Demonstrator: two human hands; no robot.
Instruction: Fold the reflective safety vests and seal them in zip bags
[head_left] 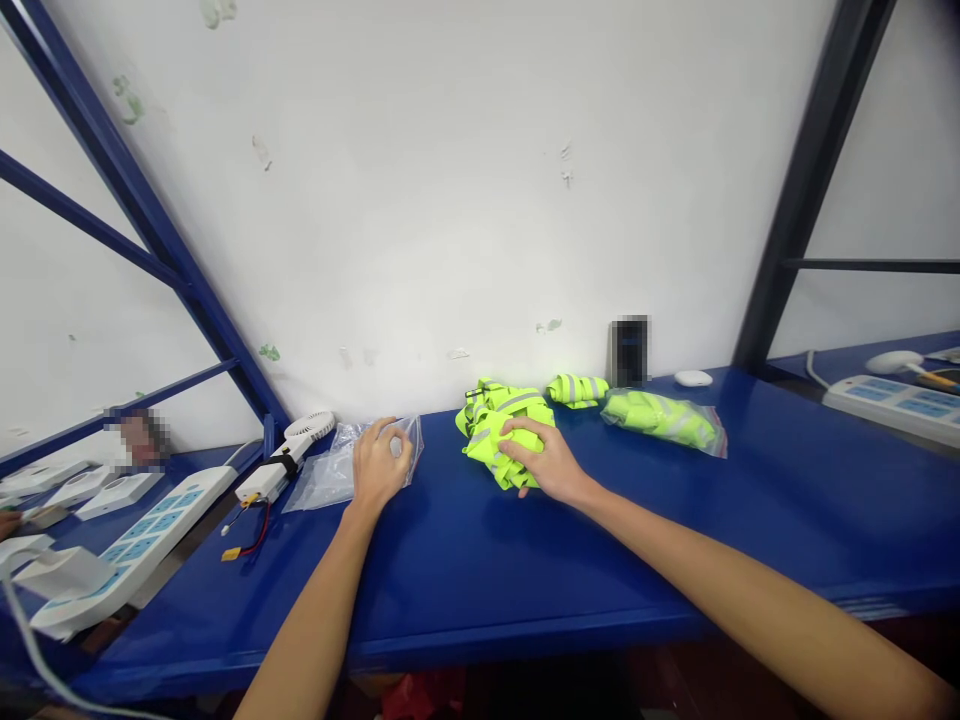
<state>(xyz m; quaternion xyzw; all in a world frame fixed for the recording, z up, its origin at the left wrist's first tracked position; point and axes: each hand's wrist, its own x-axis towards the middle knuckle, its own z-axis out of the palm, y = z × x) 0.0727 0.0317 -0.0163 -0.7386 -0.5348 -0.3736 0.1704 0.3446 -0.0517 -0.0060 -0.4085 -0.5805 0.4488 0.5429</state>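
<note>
My left hand (pixel 382 460) is over a clear plastic bag (pixel 326 482) lying flat on the blue table (pixel 435 570). Its thumb and index finger curl together in a ring, closed at the bag's surface. Right of it, my right hand (pixel 551 462) grips a crumpled neon-yellow reflective vest (pixel 495 435) with grey strips, thumb and index finger on top, the other fingers partly hidden at its side. Just behind lies a rolled neon-yellow reflective bundle (pixel 577 390). Another yellow bundle (pixel 660 418) sits inside a clear zip bag to the right.
A pixelated dark object (pixel 630 350) stands against the wall beside a small white case (pixel 693 378). At left lie a white handheld fan (pixel 309 428), a battery pack (pixel 262 478) with wires and a power strip (pixel 150 545). Blue frame posts rise at both sides.
</note>
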